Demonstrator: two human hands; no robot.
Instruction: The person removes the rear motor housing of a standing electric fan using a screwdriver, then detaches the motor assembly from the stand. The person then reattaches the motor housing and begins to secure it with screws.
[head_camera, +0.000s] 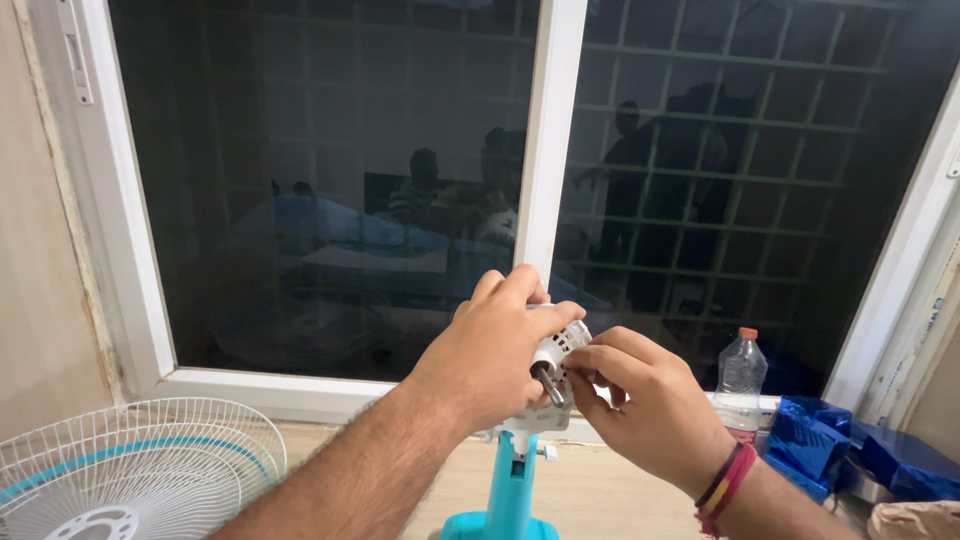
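Two hands on white fan motor housing (556, 352), centre frame, atop blue stand (512, 490). Left hand (495, 350) wraps over housing top, fingers curled, gripping it. Right hand (640, 405) at housing's right side, fingertips (585, 362) pinched against its vented face; what they pinch too small to tell. Bare metal shaft (551, 387) juts out toward camera between both hands. White wire fan grille (130, 470) lies lower left on ledge. Clear plastic bottle (741, 375) with orange cap stands right, near shiny blue wrapping (815, 440). Dark window (330, 180) behind.
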